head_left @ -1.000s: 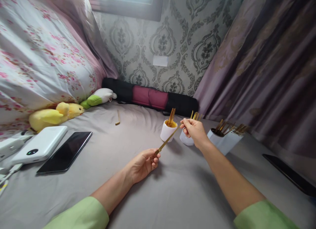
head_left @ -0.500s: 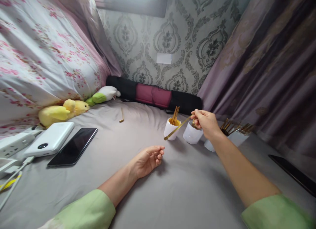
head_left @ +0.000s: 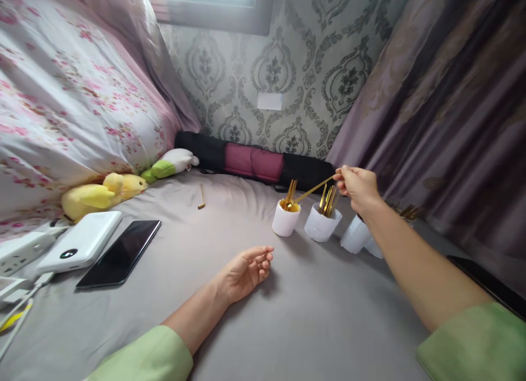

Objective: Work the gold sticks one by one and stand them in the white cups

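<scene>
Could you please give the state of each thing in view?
Leftmost white cylindrical cup, upright, holding thin sticks.
Second white cylindrical cup, upright, holding gold sticks.
Third white cup, upright, partly hidden.
Long gold rod, slanted, lower end at the leftmost cup's mouth.
Right hand, pinching the long rod's end.
Left hand, fingers bent, holding nothing.
Loose gold rod, lying flat.
Black rectangular phone, screen dark.
White rectangular power bank, lying flat.

There are four cups (head_left: 286,222) and two plush toys (head_left: 87,200).
</scene>
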Available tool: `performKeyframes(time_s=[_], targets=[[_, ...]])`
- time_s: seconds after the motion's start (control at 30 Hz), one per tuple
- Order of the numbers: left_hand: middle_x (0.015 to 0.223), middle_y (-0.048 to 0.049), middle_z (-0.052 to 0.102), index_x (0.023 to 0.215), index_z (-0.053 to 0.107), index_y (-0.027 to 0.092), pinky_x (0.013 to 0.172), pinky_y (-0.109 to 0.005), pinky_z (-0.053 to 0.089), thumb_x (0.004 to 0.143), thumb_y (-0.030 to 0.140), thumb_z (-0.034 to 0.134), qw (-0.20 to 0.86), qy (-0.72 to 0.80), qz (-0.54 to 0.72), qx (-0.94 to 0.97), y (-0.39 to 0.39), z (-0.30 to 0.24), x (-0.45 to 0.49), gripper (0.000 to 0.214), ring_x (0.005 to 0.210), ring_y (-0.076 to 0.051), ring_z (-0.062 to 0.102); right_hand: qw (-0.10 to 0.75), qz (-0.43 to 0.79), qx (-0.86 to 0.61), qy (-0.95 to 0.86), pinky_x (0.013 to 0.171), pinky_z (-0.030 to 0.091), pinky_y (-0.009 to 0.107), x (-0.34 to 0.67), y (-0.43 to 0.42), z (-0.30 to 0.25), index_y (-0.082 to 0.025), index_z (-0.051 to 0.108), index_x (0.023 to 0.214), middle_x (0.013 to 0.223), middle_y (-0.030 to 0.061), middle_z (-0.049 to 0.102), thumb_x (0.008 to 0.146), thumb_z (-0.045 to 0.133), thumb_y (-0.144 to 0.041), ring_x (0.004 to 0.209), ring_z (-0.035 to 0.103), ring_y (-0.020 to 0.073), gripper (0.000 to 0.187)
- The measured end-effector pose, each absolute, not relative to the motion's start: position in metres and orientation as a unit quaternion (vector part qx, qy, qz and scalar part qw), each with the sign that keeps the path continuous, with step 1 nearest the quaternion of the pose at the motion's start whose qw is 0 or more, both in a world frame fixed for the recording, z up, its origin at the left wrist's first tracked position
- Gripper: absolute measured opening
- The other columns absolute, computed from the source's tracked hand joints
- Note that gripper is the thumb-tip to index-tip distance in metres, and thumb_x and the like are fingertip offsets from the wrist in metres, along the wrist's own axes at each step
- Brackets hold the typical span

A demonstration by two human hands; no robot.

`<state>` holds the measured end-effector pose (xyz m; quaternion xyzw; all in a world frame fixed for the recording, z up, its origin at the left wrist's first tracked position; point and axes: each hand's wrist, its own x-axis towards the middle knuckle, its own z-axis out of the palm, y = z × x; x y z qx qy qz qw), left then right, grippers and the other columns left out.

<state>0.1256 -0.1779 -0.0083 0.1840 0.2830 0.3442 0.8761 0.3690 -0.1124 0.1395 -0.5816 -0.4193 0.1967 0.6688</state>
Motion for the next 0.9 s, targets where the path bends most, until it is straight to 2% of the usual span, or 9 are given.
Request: performKeyframes(time_s=[0.27,0.6,0.9], targets=[[0.070,-0.0017,0.055,0.089,0.059,0.008,0.048,-0.016,0.041,0.076,0.014,0.061,0.878,0.277,0.344,0.182,-0.177,-0.008,0.126,0.015,0.054,-0.005,0.048,0.648,0.151,-0.606,-0.435,0.027,0.024,0.013,0.372,-0.102,0.144,-0.014,0.055,0.063,0.054,0.0007,0.056,0.082,0.054,-0.025,0.033,0.040,0.0032,0.022],[0.069,-0.0012,0.055,0.090,0.058,0.008,0.048,-0.016,0.040,0.076,0.014,0.060,0.879,0.280,0.341,0.183,-0.177,-0.007,0.126,0.015,0.053,-0.005,0.048,0.567,0.071,-0.629,-0.527,0.033,0.032,0.014,0.373,-0.077,0.133,-0.012,0.061,0.070,0.059,0.0041,0.063,0.082,0.053,-0.031,0.035,0.044,0.0033,0.024],[0.070,-0.0012,0.055,0.090,0.059,0.008,0.049,-0.016,0.040,0.075,0.014,0.062,0.876,0.281,0.345,0.186,-0.176,-0.008,0.127,0.017,0.054,-0.004,0.048,0.483,0.068,-0.630,-0.603,0.036,0.036,0.013,0.366,-0.064,0.120,-0.013,0.064,0.079,0.067,0.0042,0.068,0.084,0.050,-0.034,0.038,0.049,0.0038,0.026]])
